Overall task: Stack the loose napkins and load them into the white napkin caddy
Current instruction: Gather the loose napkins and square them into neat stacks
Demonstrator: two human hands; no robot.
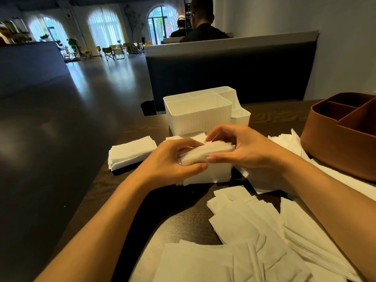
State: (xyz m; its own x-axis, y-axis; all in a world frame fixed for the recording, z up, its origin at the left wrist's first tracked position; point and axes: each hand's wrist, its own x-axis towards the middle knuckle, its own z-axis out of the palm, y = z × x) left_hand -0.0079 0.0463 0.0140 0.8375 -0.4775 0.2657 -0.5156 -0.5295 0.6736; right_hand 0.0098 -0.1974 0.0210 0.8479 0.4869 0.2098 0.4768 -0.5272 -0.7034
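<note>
At table centre: your left hand point(173, 159) and right hand point(242, 147) pinch a napkin bundle point(205, 152) between curled fingers and thumbs.
Caddy: white napkin caddy point(198, 117) at 12 o'clock — nothing visible inside.
Done: squared stack point(130, 152) at 10 o'clock.
Left: loose napkins point(254, 231) at 5 o'clock — still plenty to stack.

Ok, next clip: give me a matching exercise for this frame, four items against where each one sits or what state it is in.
Items:
1. white napkin caddy
2. brown caddy
3. held napkin stack
4. squared napkin pile

Places or states:
A. on the table's left edge, untouched
B. gripped between the left hand and the right hand
C. at the right edge of view, compartments showing no napkins
D. just behind the hands, front compartment showing no napkins

Pairs: 1-D, 2-C, 3-B, 4-A
</note>
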